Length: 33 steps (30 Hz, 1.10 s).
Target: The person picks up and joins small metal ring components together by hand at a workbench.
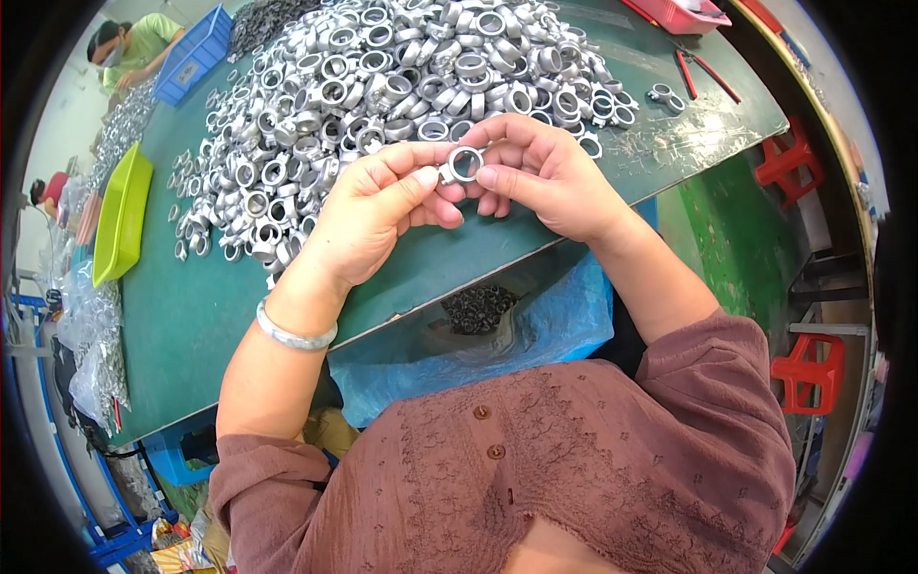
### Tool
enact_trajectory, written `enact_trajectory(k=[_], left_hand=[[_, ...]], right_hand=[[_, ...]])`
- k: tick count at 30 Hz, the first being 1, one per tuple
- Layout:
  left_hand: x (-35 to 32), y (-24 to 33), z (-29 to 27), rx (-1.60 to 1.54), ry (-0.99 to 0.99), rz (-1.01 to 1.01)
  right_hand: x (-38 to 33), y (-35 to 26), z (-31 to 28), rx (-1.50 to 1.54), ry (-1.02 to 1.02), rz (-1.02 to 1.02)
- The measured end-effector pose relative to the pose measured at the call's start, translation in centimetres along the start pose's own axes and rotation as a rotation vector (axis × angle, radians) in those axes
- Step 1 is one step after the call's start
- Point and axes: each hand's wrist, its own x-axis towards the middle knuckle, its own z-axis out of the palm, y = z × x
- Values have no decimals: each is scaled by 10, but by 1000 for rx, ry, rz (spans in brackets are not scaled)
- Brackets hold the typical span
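Between both my hands a small silver metal ring with a lug on its side is held up over the near edge of the table. My left hand pinches the ring's left side near the lug with thumb and fingers. The thumb and fingers of my right hand close on its right side. Just beyond my hands, a large heap of similar metal rings covers the middle of the green table.
A yellow-green tray and a blue crate stand along the left. Red-handled pliers lie at the right, near a pair of loose rings. A blue plastic sheet with dark parts hangs below the edge. Another person sits far left.
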Motion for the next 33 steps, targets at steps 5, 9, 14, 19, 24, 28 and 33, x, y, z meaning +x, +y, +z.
enact_trajectory(k=[5, 9, 14, 19, 24, 28, 33], left_hand=[[1, 2, 3, 30, 39, 7], [1, 1, 0, 36, 45, -3], [2, 0, -2, 12, 44, -11], [1, 1, 0, -1, 41, 10], [1, 1, -1, 25, 49, -1], [1, 1, -1, 41, 65, -18], [2, 1, -1, 24, 70, -3]], right_hand=[[-1, 1, 1, 33, 7, -3], [-2, 1, 0, 46, -9, -17], [-2, 1, -1, 56, -23, -23], [-2, 1, -1, 70, -11, -10], [-2, 1, -2, 67, -34, 8], [-3, 0, -2, 64, -29, 14], [-3, 1, -2, 68, -29, 17]])
